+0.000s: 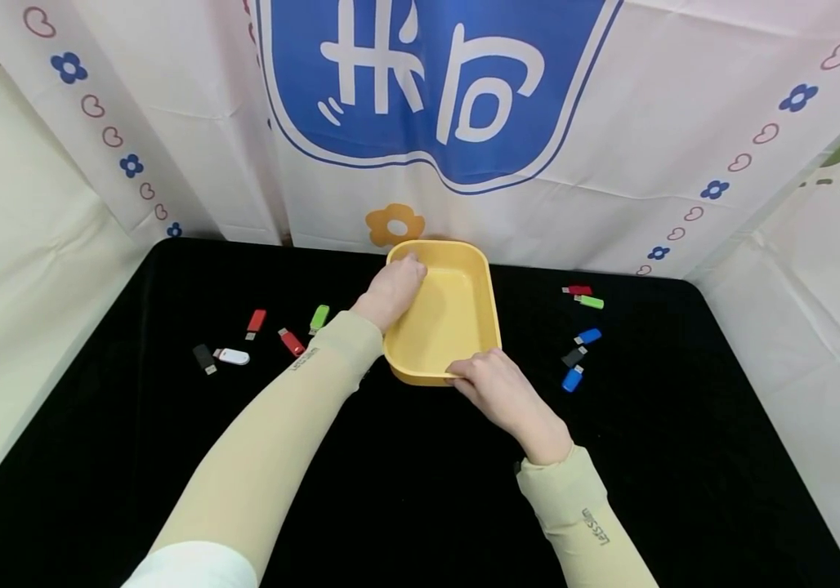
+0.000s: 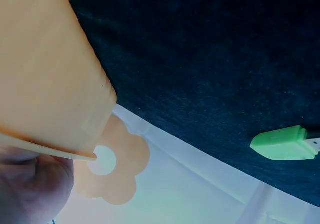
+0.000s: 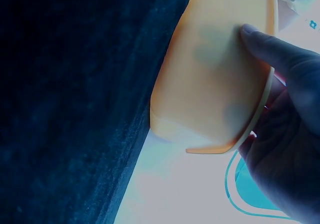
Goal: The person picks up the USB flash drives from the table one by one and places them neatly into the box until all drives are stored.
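Observation:
A yellow plastic tray [image 1: 453, 314] with rounded corners and nothing inside sits at the far middle of the black table. My left hand [image 1: 396, 286] grips its left rim near the back corner; the left wrist view shows curled fingers at the tray's edge. At the near right corner, my right hand [image 1: 504, 396] pinches the rim. The right wrist view has that thumb [image 3: 260, 42] flat against the outer wall, with the other fingers over the rim. Left of the tray, a green USB stick [image 1: 319, 317] and a red USB stick [image 1: 291, 342] lie by my left forearm.
Farther left lie another red stick [image 1: 256, 322], a black stick [image 1: 203, 357] and a white stick [image 1: 233, 356]. Right of the tray are a red stick [image 1: 578, 290], a green stick [image 1: 591, 302], a black stick [image 1: 574, 357] and two blue ones. A printed curtain [image 1: 229, 180] hangs behind the table.

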`<state>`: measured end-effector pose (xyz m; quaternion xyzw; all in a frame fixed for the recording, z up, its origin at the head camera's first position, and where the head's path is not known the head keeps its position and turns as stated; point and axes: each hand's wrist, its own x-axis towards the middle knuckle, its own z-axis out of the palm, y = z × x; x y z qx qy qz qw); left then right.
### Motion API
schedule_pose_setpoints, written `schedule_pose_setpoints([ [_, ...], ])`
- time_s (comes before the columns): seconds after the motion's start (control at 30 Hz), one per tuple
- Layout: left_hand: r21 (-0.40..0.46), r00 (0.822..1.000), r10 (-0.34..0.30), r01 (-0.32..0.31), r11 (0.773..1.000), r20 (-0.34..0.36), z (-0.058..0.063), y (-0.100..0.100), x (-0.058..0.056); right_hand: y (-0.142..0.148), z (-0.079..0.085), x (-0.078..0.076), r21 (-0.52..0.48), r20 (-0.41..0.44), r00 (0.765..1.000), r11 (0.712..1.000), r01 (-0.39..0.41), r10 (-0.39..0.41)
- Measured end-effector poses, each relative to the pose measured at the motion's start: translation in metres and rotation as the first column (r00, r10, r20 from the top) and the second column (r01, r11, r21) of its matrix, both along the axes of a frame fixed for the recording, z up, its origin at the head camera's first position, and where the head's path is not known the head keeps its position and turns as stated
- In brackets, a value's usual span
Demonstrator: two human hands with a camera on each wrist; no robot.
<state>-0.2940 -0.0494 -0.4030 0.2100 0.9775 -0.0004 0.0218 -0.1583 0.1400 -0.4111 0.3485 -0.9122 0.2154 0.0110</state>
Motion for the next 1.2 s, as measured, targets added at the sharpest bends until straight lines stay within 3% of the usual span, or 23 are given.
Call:
schedule_pose_setpoints([
  [0.17, 0.002, 1.0, 0.001, -0.001, 1.0, 0.015, 0.001, 0.001, -0.001, 0.0, 0.0, 0.0, 0.001, 0.005, 1.0, 1.0, 0.003, -0.003],
  [0.47, -0.21, 1.0, -0.029, 0.029, 0.977, 0.001, 0.006, 0.008, 0.004, 0.0, 0.0, 0.0, 0.002, 0.001, 1.0, 1.0, 0.0, 0.0],
  [0.63, -0.234, 0.999, -0.004, 0.014, 0.972, 0.043, 0.004, 0.011, 0.006, 0.0, 0.001, 0.0, 0.004, 0.011, 1.0, 1.0, 0.001, -0.001],
  [0.8, -0.284, 0.999, 0.001, 0.01, 0.959, 0.041, 0.001, 0.013, 0.006, 0.0, 0.0, 0.0, 0.012, 0.003, 1.0, 1.0, 0.003, -0.003],
  [1.2, -0.27, 0.998, 0.023, -0.008, 0.963, 0.055, -0.003, 0.014, 0.003, 0.0, 0.0, 0.0, 0.029, -0.007, 1.0, 0.999, 0.012, -0.012],
])
